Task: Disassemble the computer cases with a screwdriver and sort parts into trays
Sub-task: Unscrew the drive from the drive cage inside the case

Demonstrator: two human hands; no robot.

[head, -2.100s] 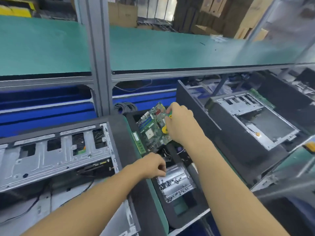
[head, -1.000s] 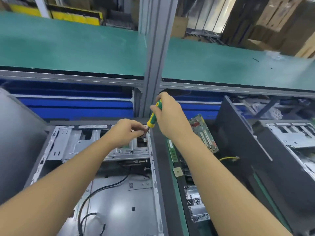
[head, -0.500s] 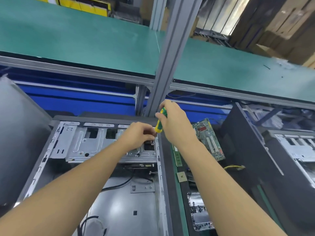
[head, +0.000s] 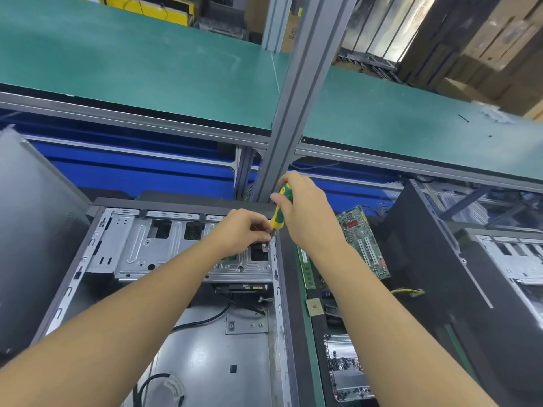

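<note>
An open computer case (head: 182, 333) lies flat before me, its metal drive cage (head: 152, 248) at the far end. My right hand (head: 308, 212) grips a green and yellow screwdriver (head: 279, 211), held nearly upright over the cage's right corner. My left hand (head: 244, 230) pinches the screwdriver's shaft near the tip, which is hidden behind its fingers. Black cables (head: 202, 321) run across the case floor.
A black tray (head: 305, 318) on the right holds a green motherboard (head: 364, 242), a RAM stick (head: 305, 265) and a metal tray of screws (head: 346, 368). Another opened case (head: 511, 259) stands far right. A grey panel (head: 32, 236) leans at left. A green shelf (head: 147, 69) runs overhead.
My right hand moved from the motherboard in the tray to the left case with the screwdriver. My left hand came up to the cage corner and pinched the shaft.
</note>
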